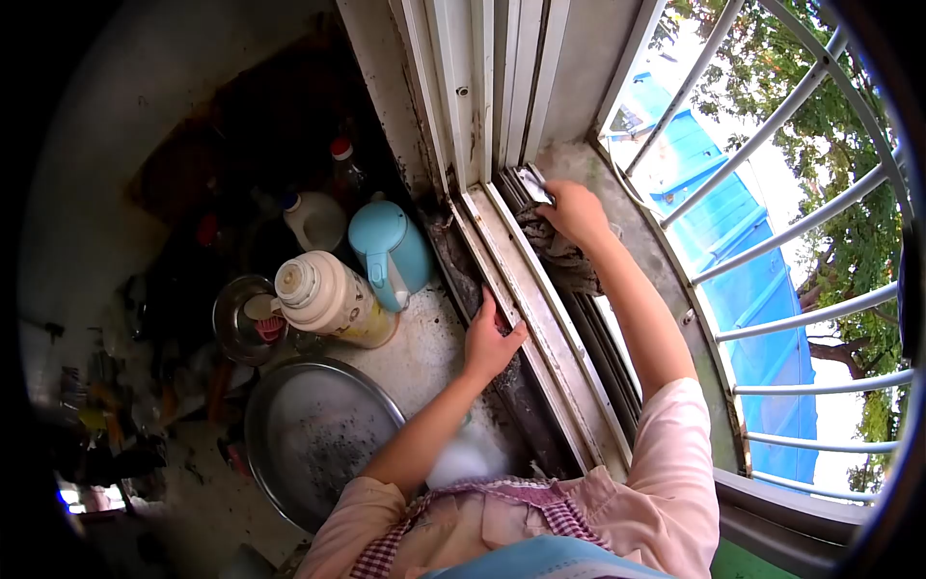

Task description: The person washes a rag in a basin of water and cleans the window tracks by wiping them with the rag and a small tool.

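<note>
My left hand (492, 340) rests on the inner edge of the window track (555, 362), thumb and fingers apart, with nothing held. Farther along the sill, my right hand (573, 212) is closed on a small pale, flat item (533, 183) at the far end of the outer track; what it is I cannot make out. A crumpled dark grey-brown cloth (564, 256) lies just below my right hand, over the outer track. Part of the right fingers is hidden behind the hand.
A blue kettle (403, 246), a cream thermos (338, 301), a metal bowl (231, 323) and a large round metal tray (313, 434) stand on the counter at left. White window bars (810, 318) curve along the right. A pale jug (315, 222) stands behind the thermos.
</note>
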{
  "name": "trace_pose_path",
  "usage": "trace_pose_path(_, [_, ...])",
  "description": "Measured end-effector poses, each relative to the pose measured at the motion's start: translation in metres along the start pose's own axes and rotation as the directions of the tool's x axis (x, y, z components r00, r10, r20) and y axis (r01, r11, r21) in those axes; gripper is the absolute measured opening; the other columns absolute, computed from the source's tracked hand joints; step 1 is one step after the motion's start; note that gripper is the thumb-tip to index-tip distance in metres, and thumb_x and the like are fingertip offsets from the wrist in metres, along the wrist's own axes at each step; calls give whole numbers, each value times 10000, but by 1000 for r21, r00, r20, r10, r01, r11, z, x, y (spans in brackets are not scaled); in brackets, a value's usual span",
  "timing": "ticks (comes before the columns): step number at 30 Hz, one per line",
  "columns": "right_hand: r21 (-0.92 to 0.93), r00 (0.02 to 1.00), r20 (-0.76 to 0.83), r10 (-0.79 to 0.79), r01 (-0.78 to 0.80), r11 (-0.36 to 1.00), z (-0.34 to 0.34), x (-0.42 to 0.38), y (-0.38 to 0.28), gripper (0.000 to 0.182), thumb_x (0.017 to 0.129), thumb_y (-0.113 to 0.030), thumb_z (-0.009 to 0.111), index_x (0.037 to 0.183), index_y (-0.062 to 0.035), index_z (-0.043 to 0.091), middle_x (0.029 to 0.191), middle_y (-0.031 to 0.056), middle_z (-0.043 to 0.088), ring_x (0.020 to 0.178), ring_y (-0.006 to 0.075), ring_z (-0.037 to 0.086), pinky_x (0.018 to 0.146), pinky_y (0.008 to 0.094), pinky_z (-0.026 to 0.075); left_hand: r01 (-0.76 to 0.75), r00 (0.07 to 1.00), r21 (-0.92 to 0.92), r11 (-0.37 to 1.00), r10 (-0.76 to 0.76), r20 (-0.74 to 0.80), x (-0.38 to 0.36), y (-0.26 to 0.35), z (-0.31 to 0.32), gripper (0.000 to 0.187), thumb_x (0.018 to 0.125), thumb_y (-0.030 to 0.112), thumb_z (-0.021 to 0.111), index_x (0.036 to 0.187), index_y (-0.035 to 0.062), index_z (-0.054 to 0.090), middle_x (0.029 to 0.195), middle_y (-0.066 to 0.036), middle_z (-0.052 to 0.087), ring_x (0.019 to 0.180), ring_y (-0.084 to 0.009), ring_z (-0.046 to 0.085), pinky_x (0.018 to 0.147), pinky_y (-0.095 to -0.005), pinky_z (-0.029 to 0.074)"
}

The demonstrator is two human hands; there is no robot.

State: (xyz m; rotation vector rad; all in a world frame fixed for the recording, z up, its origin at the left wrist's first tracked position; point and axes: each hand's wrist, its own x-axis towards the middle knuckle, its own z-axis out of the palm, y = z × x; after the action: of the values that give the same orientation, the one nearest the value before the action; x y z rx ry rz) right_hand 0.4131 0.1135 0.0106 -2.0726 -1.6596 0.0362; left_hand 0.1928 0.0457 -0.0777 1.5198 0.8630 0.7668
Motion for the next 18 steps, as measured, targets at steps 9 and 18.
trace_pose_path(9, [225,953,-237,190,-136,965,-23,38,1,303,866,-205,521,1078,11,527,864,204,620,867,376,580,760,409,462,0,1000,63,998,2,-30,-2,9,-1,795,733,159,636,1357,-79,204,1144,-155,544,986,-198,548,850,-286,432])
trace_pose_path(18, [-224,998,55,20,-8,975,12,6,-10,124,805,-74,426,866,-4,507,887,184,604,866,379,571,729,475,454,-8,1000,43,999,9,-27,-2,18,-2,814,736,161,639,1369,-71,183,1174,-167,531,1022,-212,537,867,-293,425])
